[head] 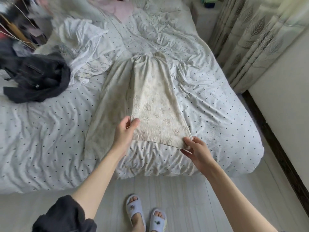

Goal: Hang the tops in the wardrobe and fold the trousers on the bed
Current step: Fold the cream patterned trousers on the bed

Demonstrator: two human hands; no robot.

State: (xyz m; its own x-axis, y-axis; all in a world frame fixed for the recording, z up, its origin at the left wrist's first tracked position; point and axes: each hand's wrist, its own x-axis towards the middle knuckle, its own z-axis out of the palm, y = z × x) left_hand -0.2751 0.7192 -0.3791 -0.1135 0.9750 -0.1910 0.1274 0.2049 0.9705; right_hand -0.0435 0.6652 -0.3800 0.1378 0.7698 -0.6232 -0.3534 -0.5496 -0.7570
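the bed (50,131), under a dotted white cover, is carrying everything. cream patterned trousers (150,97) are lying lengthwise at its foot end, one leg folded over the other, waistband away from the person. a white printed garment (87,47) is lying crumpled further up, and a dark garment (41,77) is sitting bunched at the left edge; both are looking unsorted. the left hand (124,133) is pinching the near left corner of the hem, its grip closed on the cloth. the right hand (194,149) is pinching the near right corner likewise. judgement: folding is under way, lengthwise fold done, cross folds remaining; no wardrobe is showing, so hanging seems not yet done.
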